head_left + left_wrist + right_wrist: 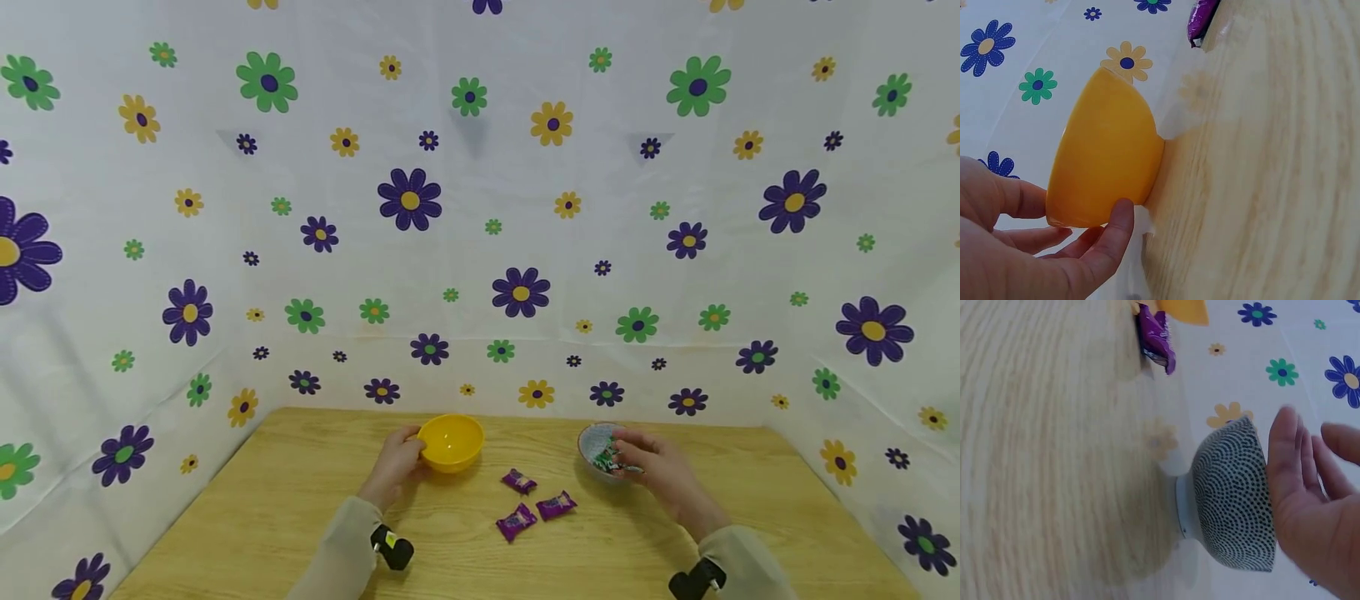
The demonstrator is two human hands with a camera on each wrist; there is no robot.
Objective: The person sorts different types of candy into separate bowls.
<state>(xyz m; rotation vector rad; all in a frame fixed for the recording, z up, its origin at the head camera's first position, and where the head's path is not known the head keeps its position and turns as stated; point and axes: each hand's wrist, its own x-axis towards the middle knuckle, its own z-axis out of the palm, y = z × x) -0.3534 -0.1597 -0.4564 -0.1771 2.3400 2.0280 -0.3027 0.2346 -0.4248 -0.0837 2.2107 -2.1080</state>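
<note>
My left hand [397,467] holds the yellow bowl [452,446] at its left side. In the left wrist view, the fingers [1119,228] lie against the outside of this yellow bowl [1104,150], which stands on the table. Over the mouth of a dotted bowl [1232,494] is my right hand [1316,487], its fingers fairly straight and nothing visible in them. From the head view, that right hand [660,472] partly covers the dotted bowl [592,439] and the small green pieces [604,457] inside; their kind is unclear. Whether the fingertips touch them is hidden.
Three purple wrapped candies [517,522] lie on the wooden table [465,558] between the two bowls. A white sheet with flowers [480,250] hangs behind the table and along both sides.
</note>
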